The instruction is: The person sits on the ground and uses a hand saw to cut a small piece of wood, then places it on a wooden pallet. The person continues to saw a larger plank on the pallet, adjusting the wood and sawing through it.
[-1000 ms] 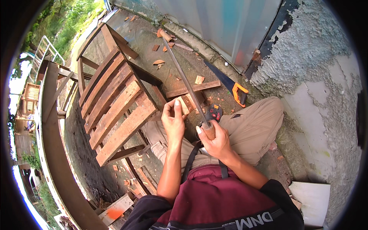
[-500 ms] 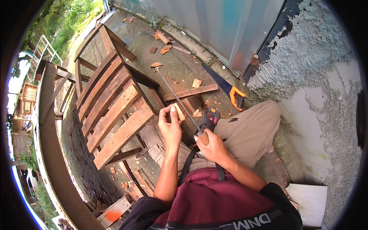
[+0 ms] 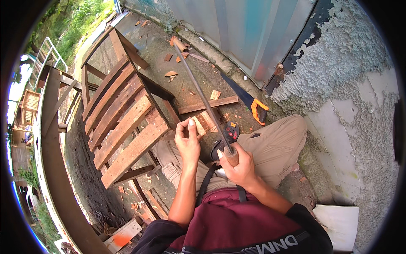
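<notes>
A small wooden block was held beside a long wooden-handled metal tool.
At frame centre, the block was pinched by the left hand; the tool's handle was wrapped by the right hand. Judged a steadying step, it called for firm grips and clear fingertips.

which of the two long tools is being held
The slim, brown-handled metal rod, gripped in the right hand; the other, the orange-handled saw, lies on the ground.
</notes>
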Action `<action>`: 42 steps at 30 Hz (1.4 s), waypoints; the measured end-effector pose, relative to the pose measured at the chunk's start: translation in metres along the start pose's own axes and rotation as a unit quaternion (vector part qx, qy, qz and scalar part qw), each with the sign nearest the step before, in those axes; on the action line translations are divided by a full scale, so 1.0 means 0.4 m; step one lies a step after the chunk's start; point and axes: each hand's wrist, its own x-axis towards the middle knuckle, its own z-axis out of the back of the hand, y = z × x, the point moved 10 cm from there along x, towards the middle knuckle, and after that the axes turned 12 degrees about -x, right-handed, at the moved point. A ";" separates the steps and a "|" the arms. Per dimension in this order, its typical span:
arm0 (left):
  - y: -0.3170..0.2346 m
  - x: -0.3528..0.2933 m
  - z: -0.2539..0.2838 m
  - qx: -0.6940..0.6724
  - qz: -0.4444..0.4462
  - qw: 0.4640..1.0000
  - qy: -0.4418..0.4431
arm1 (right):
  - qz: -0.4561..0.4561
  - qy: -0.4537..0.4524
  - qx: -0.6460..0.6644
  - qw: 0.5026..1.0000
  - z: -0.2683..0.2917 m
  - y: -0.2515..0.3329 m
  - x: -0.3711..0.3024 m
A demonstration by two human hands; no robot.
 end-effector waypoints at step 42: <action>-0.033 0.004 -0.006 -0.041 -0.038 0.998 -0.035 | -0.033 0.000 -0.004 0.999 0.040 -0.022 -0.023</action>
